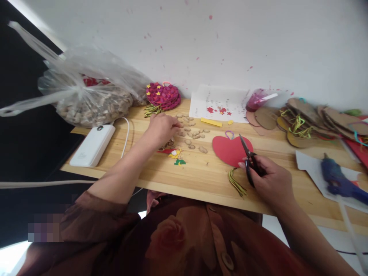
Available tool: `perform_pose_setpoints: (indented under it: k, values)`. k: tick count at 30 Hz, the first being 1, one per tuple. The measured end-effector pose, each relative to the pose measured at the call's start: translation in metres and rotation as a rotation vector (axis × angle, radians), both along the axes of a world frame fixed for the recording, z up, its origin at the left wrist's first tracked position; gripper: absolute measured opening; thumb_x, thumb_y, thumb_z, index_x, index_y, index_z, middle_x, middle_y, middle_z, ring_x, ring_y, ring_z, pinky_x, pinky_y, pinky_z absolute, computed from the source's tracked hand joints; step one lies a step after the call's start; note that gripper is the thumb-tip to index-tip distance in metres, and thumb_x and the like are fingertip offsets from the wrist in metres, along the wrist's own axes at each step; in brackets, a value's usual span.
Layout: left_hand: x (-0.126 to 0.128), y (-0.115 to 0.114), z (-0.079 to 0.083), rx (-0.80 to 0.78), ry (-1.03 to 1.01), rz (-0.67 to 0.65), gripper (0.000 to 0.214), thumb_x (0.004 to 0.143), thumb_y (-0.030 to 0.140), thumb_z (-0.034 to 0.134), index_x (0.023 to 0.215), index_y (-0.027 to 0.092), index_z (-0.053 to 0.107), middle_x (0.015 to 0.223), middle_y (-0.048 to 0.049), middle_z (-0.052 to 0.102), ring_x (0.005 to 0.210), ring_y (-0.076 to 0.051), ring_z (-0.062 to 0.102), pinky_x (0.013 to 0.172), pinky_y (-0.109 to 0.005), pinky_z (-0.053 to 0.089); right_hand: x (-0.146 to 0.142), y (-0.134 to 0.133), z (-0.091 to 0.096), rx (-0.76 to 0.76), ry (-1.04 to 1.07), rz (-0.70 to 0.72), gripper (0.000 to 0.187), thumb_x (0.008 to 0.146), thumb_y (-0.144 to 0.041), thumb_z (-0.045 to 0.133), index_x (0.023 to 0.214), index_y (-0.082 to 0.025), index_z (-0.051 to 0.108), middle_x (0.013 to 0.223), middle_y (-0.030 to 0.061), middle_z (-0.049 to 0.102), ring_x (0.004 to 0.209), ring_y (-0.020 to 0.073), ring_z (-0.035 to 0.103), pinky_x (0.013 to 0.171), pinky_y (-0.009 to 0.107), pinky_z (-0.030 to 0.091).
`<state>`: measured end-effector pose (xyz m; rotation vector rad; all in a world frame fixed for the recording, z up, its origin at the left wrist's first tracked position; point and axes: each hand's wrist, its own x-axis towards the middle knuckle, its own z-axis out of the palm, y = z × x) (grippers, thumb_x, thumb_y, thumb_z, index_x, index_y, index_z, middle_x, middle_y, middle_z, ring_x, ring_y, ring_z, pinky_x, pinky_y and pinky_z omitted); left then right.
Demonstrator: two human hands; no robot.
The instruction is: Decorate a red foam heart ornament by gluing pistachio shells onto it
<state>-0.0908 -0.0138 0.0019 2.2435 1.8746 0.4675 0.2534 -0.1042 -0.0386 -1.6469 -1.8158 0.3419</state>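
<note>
My left hand (162,127) reaches over several pistachio shells (193,135) scattered on the wooden table (201,176), fingers curled down onto them; what they pinch is hidden. My right hand (270,179) grips small black scissors (247,158), blades pointing up over a red apple-shaped card (230,150) with a purple loop on top. A yellow-green tassel (237,184) lies just left of that hand. Small red, yellow and green paper scraps (174,155) sit below the shells.
A clear plastic bag of shells (92,100) and a white power bank (92,145) sit at left. A purple shell-covered ornament (162,95), a white sheet with red stars (218,102), cardboard cut-outs (304,122) and a blue glue gun (336,179) lie along the back and right.
</note>
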Motion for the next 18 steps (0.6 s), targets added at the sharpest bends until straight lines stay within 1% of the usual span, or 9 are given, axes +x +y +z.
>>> perform_pose_setpoints:
  k: [3,6,11,14,18]
  values:
    - [-0.004,0.001,0.002,0.034,-0.036,0.004,0.018,0.089,0.022,0.067,0.095,0.021,0.083,0.1,-0.0101,0.082,0.102,-0.03,0.069,0.101,-0.047,0.043,0.0,0.0,0.001,0.002,-0.011,0.005,0.034,0.084,-0.052,0.07,0.095,-0.021,0.078,0.08,0.0053,0.079,0.066,0.0208,0.071,0.062,0.03,0.051]
    - [-0.001,0.003,0.0,0.023,-0.033,-0.05,0.016,0.086,0.019,0.069,0.093,0.02,0.083,0.1,-0.0103,0.082,0.099,-0.029,0.069,0.098,-0.044,0.045,0.0,0.0,0.001,0.004,-0.034,0.01,0.033,0.085,-0.052,0.069,0.093,-0.021,0.078,0.079,0.0052,0.079,0.065,0.0202,0.07,0.061,0.029,0.05]
    - [0.007,0.005,-0.006,-0.003,0.074,-0.123,0.016,0.085,0.017,0.067,0.088,0.019,0.082,0.095,-0.0103,0.081,0.099,-0.029,0.068,0.095,-0.043,0.045,0.0,0.001,0.0,0.008,-0.041,0.009,0.033,0.085,-0.052,0.07,0.092,-0.021,0.077,0.078,0.0047,0.078,0.063,0.0198,0.069,0.06,0.029,0.05]
    - [0.009,0.004,-0.006,0.005,0.1,-0.134,0.018,0.084,0.016,0.064,0.087,0.018,0.082,0.095,-0.0107,0.08,0.098,-0.028,0.067,0.094,-0.042,0.044,0.0,0.001,-0.001,0.006,-0.03,0.015,0.033,0.085,-0.053,0.07,0.092,-0.021,0.077,0.078,0.0048,0.078,0.063,0.0199,0.069,0.06,0.03,0.05]
    - [0.013,0.002,-0.003,-0.006,0.168,-0.119,0.02,0.083,0.014,0.062,0.086,0.018,0.081,0.092,-0.0114,0.079,0.096,-0.029,0.068,0.092,-0.043,0.045,0.001,0.001,-0.001,0.008,-0.026,0.012,0.033,0.085,-0.053,0.07,0.093,-0.022,0.077,0.079,0.0045,0.078,0.064,0.0203,0.07,0.061,0.03,0.051]
